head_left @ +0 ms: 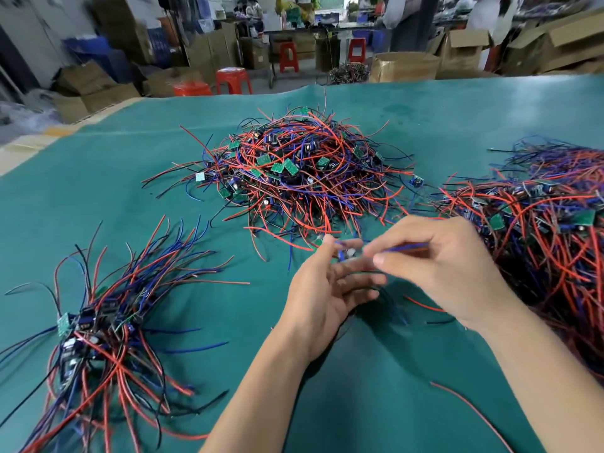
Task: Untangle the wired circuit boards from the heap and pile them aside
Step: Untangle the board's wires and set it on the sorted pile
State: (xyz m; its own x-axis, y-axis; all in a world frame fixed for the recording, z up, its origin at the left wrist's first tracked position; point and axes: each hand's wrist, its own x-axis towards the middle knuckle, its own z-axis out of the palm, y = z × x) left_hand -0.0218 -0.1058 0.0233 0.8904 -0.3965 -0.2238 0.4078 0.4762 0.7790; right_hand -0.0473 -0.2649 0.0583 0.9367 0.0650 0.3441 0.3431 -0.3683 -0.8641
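Light, fragile circuit board (348, 255) pinched between left hand (322, 289) and right hand (434, 266), just in front of central heap (304, 168). Limp, snag-prone wires: grip board edges, never leads.

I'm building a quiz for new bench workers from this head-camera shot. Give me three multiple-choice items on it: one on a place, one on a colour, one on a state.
1. Where does the sorted pile, with its wires combed one way, lie?
A. near left of the table
B. far right corner
C. on a stool

2. What colour is the table cover?
A. red
B. teal green
C. white

3. What are the hands doing?
A. resting flat and empty
B. both working one small wired board
C. lifting a carton

Answers:
1 A, the bundle sits beside the left forearm.
2 B, teal shows all around the heaps.
3 B, the left hand and right hand meet on the board, the right pinching a blue wire.
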